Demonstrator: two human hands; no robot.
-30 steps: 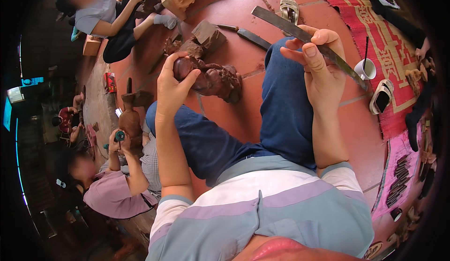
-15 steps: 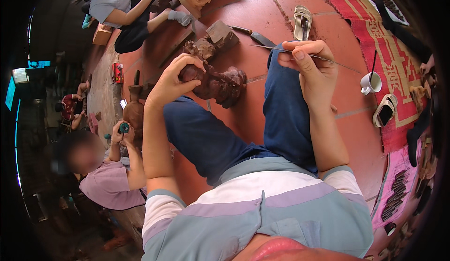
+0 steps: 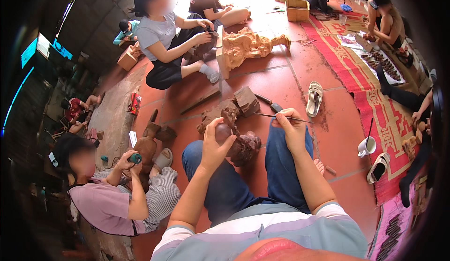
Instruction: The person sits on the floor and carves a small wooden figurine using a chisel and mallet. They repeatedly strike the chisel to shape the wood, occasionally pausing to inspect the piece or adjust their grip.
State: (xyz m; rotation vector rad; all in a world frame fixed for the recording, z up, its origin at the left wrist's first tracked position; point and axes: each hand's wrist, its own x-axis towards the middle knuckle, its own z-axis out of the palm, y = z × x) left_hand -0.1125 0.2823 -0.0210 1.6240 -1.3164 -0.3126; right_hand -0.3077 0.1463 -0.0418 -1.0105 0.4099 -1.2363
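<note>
My left hand (image 3: 214, 145) grips a dark reddish-brown wooden carving (image 3: 238, 141) that rests between my knees on the red tile floor. My right hand (image 3: 291, 129) is closed around a thin metal carving tool (image 3: 280, 116), held level, its tip pointing left toward the top of the carving. Both my legs are in blue jeans, one on each side of the carving.
Rough wood blocks (image 3: 243, 100) and a chisel (image 3: 273, 105) lie just beyond the carving. A sandal (image 3: 314, 98), a white cup (image 3: 366, 146), a red woven mat (image 3: 375, 92) and a pale wooden statue (image 3: 248, 45) lie around. Other people sit carving at left (image 3: 112, 190) and ahead (image 3: 164, 41).
The view has tilted up, showing more of the room. My right hand swapped a broad flat blade for a thin tool and came in toward the carving. My left hand stayed on the carving.
</note>
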